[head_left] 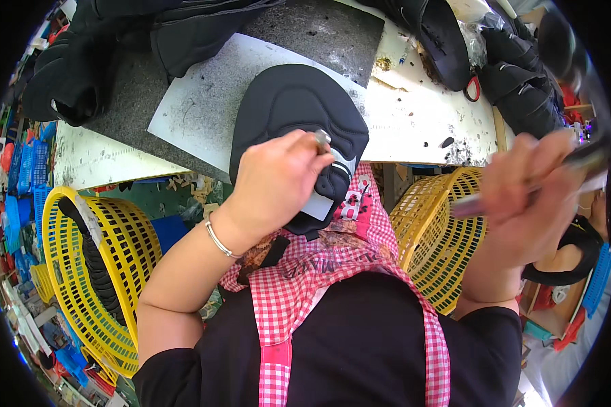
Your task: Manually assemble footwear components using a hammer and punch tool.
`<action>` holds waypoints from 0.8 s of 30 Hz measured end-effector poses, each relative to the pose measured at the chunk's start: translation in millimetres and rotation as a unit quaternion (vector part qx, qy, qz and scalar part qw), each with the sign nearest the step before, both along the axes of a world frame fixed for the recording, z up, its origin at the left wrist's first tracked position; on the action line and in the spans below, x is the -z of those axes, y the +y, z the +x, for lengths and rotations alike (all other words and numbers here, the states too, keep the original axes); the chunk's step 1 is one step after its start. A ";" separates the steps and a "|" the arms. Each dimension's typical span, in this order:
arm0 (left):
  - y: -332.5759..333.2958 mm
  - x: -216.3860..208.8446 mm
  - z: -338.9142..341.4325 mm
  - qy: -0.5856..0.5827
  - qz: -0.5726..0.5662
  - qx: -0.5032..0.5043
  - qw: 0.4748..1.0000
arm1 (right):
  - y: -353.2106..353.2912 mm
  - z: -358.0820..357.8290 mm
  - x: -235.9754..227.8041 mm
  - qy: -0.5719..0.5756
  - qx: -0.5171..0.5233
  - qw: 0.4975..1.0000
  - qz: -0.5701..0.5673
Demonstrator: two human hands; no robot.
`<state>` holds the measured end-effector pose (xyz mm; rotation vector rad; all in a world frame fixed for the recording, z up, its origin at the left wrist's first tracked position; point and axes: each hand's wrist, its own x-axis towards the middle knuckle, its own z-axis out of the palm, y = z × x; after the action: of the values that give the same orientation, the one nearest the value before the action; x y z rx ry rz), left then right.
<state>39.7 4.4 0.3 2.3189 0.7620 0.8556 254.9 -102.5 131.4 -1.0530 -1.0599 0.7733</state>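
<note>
A black padded piece with stitched curved channels lies on the table's near edge and hangs partly over my apron. My left hand rests on it, fingers closed around a short metal punch whose end sticks up above the thumb. Beside that hand, a white rectangular patch and a light curved strip show on the black piece. Raised at the right, my right hand grips a hammer by its handle. Motion blurs this hand and the tool, and the hammer's head is hard to make out.
Beneath the padded piece is a grey-white board, on a darker speckled sheet. More black padded pieces are heaped at the back left and right. Red-handled scissors lie at the right. Yellow baskets flank me. Another person's arm shows far right.
</note>
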 end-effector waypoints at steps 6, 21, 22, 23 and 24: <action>16.6 -1.7 -1.3 -0.042 -0.292 -0.026 0.955 | 6.5 25.0 42.1 -0.448 0.050 0.850 -0.274; 25.2 -0.4 1.6 -0.071 -0.291 -0.046 0.953 | 20.7 27.9 35.3 -0.410 0.057 0.871 -0.266; 29.8 -1.0 3.2 -0.074 -0.283 -0.050 0.955 | 22.8 29.3 31.8 -0.360 0.089 0.895 -0.248; 25.1 0.0 2.3 -0.070 -0.288 -0.051 0.954 | 20.9 24.0 24.6 -0.306 0.117 0.915 -0.236; 26.7 0.2 2.7 -0.071 -0.270 -0.055 0.959 | 24.8 18.2 16.0 -0.269 0.109 0.935 -0.205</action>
<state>42.4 31.1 0.1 1.7300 0.9343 0.7377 273.2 -77.8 115.4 -1.7803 -1.2358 0.5442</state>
